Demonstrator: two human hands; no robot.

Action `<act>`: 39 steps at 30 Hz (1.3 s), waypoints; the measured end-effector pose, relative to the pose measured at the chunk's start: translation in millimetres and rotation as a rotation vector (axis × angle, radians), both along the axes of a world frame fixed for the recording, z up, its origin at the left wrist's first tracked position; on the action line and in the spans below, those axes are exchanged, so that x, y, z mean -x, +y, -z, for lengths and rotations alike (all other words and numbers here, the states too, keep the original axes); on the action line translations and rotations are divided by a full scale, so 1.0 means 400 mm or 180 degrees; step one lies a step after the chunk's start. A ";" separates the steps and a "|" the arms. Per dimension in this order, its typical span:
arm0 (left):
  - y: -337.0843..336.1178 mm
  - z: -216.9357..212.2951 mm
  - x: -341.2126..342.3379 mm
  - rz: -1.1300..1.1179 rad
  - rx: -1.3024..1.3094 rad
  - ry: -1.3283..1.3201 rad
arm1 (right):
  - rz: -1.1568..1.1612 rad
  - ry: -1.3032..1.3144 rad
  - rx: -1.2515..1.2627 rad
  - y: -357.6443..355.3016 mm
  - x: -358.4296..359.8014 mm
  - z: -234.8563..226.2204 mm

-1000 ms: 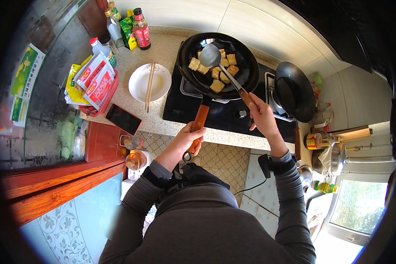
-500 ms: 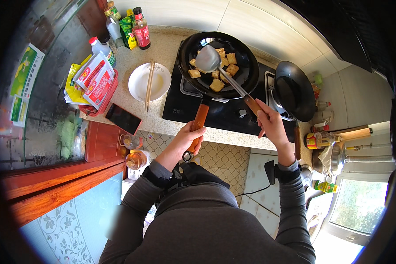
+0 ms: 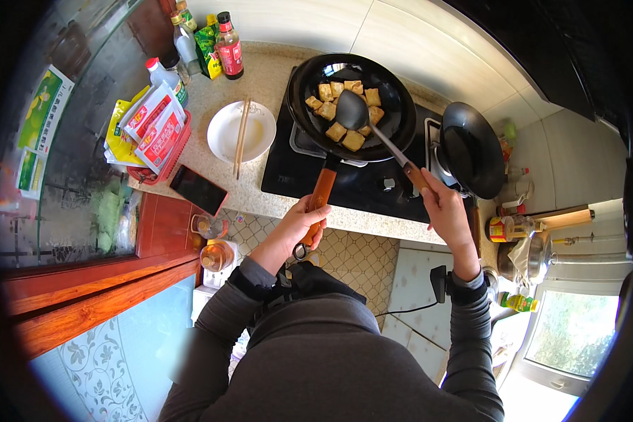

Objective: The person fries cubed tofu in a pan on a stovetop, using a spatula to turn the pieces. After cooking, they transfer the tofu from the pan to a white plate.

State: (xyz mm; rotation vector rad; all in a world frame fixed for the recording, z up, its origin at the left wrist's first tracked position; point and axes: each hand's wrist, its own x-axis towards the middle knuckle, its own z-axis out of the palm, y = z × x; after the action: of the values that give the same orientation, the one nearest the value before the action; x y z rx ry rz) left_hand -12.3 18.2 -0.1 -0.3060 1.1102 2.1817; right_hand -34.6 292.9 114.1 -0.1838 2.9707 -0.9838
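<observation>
Head view, by item. Left hand (image 3: 297, 228): one, fingers wrapped round the reddish-brown handle (image 3: 323, 188) of a black wok (image 3: 402, 116), thumb laid along the top; metal ring at the handle's end, just below the fist. Right hand (image 3: 449, 218): one, fingers closed about the wooden grip of a spatula (image 3: 385, 141), its metal shaft slanting up and leftward. Spatula head: broad, dark, over the food; whether touching it, I cannot tell from where I stand. Golden-brown pieces (image 3: 353, 141): several, squarish, clustered inside the wok, some partly hidden by the spatula. Wok: on the left side of a black stove (image 3: 359, 188). Second black pan (image 3: 475, 158): at the stove's right side. Speckled counter (image 3: 260, 74), left of the stove: white bowl (image 3: 220, 133), chopsticks (image 3: 241, 137) laid across it; dark-screened phone (image 3: 198, 190) near the front edge; red basket (image 3: 181, 149) of packets; red-labelled bottle (image 3: 230, 53), upright, toward the back.
</observation>
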 end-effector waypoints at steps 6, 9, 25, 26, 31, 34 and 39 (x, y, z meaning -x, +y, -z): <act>0.000 -0.001 -0.001 -0.0005 0.0023 0.0042 | 0.0036 0.1012 -0.0591 -0.015 0.096 0.074; 0.002 -0.001 -0.001 -0.0011 -0.0030 0.0044 | -0.0029 0.1308 -0.0790 -0.034 0.151 0.136; 0.002 -0.008 -0.002 -0.0089 -0.0099 0.0038 | -0.0288 0.0680 -0.0161 -0.055 0.132 0.141; 0.002 -0.008 -0.002 -0.0083 -0.0078 0.0047 | -0.0217 0.0577 -0.0130 -0.053 0.130 0.134; 0.003 -0.008 -0.005 -0.0087 -0.0053 0.0050 | 0.0204 0.0112 0.0362 -0.056 0.126 0.114; 0.004 -0.007 -0.003 -0.0084 -0.0063 0.0038 | 0.0448 -0.0237 0.0694 -0.059 0.139 0.114; 0.003 -0.002 -0.003 -0.0083 -0.0046 0.0038 | 0.0475 -0.0678 0.1007 -0.047 0.180 0.103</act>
State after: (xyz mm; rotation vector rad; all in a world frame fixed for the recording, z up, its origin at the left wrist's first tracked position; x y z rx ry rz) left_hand -11.0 19.5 0.7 -0.3029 1.1022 2.2162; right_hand -106.6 274.1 73.0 0.1367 2.6536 -1.3910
